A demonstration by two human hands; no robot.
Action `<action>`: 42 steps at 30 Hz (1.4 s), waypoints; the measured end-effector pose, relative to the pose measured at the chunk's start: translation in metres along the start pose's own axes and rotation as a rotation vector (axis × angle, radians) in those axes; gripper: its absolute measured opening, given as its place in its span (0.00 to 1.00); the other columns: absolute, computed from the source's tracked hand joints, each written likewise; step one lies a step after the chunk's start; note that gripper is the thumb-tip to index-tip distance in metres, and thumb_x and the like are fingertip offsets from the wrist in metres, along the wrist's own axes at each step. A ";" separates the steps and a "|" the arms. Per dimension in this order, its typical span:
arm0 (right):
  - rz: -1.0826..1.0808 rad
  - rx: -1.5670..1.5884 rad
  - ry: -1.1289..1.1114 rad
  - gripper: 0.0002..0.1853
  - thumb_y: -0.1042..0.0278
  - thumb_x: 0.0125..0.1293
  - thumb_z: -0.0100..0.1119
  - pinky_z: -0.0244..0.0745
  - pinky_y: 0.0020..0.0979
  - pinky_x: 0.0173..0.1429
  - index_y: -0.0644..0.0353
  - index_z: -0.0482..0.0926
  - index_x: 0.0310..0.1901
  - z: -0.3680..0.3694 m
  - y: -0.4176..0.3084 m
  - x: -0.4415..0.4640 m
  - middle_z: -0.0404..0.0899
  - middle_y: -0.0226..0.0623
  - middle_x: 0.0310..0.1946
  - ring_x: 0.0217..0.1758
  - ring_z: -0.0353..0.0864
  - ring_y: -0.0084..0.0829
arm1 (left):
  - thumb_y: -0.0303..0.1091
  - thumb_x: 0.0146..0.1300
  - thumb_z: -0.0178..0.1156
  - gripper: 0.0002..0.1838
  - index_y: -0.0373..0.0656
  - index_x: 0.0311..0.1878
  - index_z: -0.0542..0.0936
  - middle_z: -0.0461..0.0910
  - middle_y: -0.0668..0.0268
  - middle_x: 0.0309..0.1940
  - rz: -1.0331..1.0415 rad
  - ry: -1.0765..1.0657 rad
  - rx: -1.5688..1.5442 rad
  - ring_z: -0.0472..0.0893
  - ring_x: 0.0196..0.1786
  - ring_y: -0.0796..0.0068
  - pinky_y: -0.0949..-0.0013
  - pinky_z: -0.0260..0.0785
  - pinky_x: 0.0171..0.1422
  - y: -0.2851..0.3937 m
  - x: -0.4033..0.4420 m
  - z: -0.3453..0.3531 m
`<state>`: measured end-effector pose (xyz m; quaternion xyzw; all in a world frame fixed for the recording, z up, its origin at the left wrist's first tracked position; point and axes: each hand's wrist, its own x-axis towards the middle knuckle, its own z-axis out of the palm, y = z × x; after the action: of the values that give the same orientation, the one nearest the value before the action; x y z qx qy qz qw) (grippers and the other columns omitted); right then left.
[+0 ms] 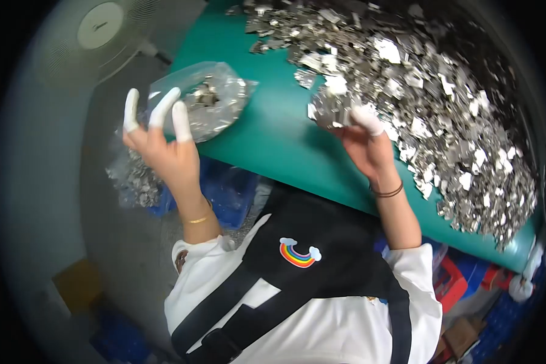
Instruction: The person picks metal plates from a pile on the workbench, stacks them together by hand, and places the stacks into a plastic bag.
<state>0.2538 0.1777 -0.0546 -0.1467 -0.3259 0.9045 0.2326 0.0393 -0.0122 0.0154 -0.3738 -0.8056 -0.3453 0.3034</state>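
White finger cots cover several fingertips of my left hand [167, 155], which is raised with its fingers spread and nothing in it. Just beyond it, at the table's left edge, lies a clear plastic bag [227, 118] with some shiny metal pieces [205, 92] in it. My right hand [368, 145] holds a small clump of thin silvery metal pieces [332, 109] above the green table [273, 133]. Its thumb wears a white cot; its other fingers are mostly hidden. Beside and beyond this hand spreads a large heap of similar metal pieces [461, 139].
Below the table's left edge are another clear bag of metal pieces [142, 182] and a blue bin [227, 188]. A fan [100, 27] stands at upper left. Red containers [450, 284] are under the table at right, and a cardboard box [79, 284] is at lower left.
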 end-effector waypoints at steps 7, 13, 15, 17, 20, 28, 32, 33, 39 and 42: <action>-0.802 -1.162 -0.260 0.24 0.55 0.50 0.70 0.80 0.35 0.46 0.60 0.84 0.47 0.155 0.021 0.097 0.80 0.50 0.32 0.37 0.83 0.43 | 0.18 0.55 0.59 0.23 0.44 0.54 0.84 0.83 0.66 0.41 -0.396 -0.275 -0.284 0.73 0.32 0.79 0.74 0.69 0.42 -0.083 0.019 0.008; -0.798 -1.580 -0.303 0.15 0.62 0.57 0.66 0.78 0.44 0.50 0.61 0.84 0.44 0.155 0.067 0.113 0.78 0.51 0.46 0.42 0.81 0.48 | 0.19 0.56 0.60 0.22 0.42 0.55 0.83 0.83 0.63 0.47 -0.456 -0.224 -0.275 0.79 0.42 0.77 0.72 0.72 0.45 -0.064 0.017 0.001; -1.048 -1.431 -0.249 0.14 0.62 0.60 0.65 0.75 0.41 0.52 0.58 0.83 0.46 0.138 0.039 0.105 0.79 0.44 0.45 0.46 0.80 0.46 | 0.22 0.58 0.62 0.18 0.44 0.52 0.84 0.80 0.61 0.53 -0.074 -0.008 -0.036 0.79 0.53 0.65 0.63 0.72 0.55 -0.041 0.017 -0.006; -1.174 -1.561 -0.083 0.11 0.63 0.56 0.66 0.76 0.42 0.44 0.56 0.84 0.39 0.096 0.006 0.109 0.79 0.40 0.34 0.38 0.79 0.43 | 0.21 0.57 0.63 0.15 0.44 0.49 0.85 0.81 0.59 0.51 -0.002 0.080 -0.102 0.79 0.55 0.62 0.60 0.70 0.61 0.002 0.013 -0.008; -0.802 -2.023 0.025 0.18 0.59 0.55 0.68 0.73 0.40 0.51 0.56 0.82 0.46 0.028 -0.018 0.086 0.78 0.39 0.41 0.48 0.76 0.40 | 0.18 0.55 0.65 0.16 0.45 0.47 0.84 0.81 0.62 0.47 0.226 -0.211 -0.582 0.80 0.51 0.62 0.63 0.73 0.57 0.038 -0.005 0.034; -0.675 -1.967 -0.058 0.19 0.64 0.51 0.71 0.68 0.37 0.53 0.58 0.82 0.46 -0.041 -0.015 0.013 0.77 0.34 0.43 0.48 0.74 0.39 | 0.27 0.50 0.61 0.05 0.43 0.31 0.82 0.78 0.63 0.35 0.438 -0.456 -0.231 0.77 0.45 0.61 0.59 0.71 0.49 0.051 -0.012 0.202; -0.629 -1.769 0.138 0.24 0.62 0.48 0.77 0.72 0.38 0.45 0.57 0.80 0.48 -0.048 -0.010 -0.028 0.79 0.38 0.39 0.41 0.77 0.40 | 0.27 0.53 0.65 0.02 0.41 0.29 0.82 0.77 0.61 0.29 0.374 -0.336 -0.420 0.78 0.38 0.58 0.59 0.74 0.42 0.053 -0.017 0.185; -0.485 -1.776 0.184 0.25 0.61 0.48 0.77 0.72 0.38 0.46 0.57 0.80 0.48 -0.046 -0.009 -0.041 0.79 0.38 0.38 0.41 0.77 0.40 | 0.27 0.53 0.66 0.03 0.40 0.29 0.81 0.77 0.61 0.29 0.413 -0.358 -0.443 0.78 0.38 0.58 0.60 0.74 0.41 0.057 -0.021 0.170; -0.325 -1.666 0.249 0.33 0.58 0.45 0.79 0.74 0.36 0.54 0.58 0.79 0.54 -0.044 -0.003 -0.092 0.78 0.40 0.43 0.47 0.77 0.41 | 0.24 0.46 0.72 0.12 0.39 0.36 0.82 0.80 0.63 0.35 0.466 -0.817 -0.692 0.79 0.39 0.62 0.63 0.74 0.44 0.073 -0.091 0.089; -0.273 -1.602 0.205 0.30 0.63 0.51 0.75 0.73 0.36 0.56 0.57 0.78 0.58 -0.052 -0.013 -0.102 0.77 0.42 0.48 0.51 0.76 0.42 | 0.34 0.43 0.76 0.24 0.41 0.46 0.81 0.78 0.61 0.43 0.286 -0.844 -0.646 0.77 0.47 0.58 0.61 0.72 0.52 0.071 -0.093 0.084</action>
<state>0.3664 0.1607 -0.0729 -0.3093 -0.8654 0.3432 0.1940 0.1275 0.0516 -0.0794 -0.6597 -0.6516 -0.3503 -0.1321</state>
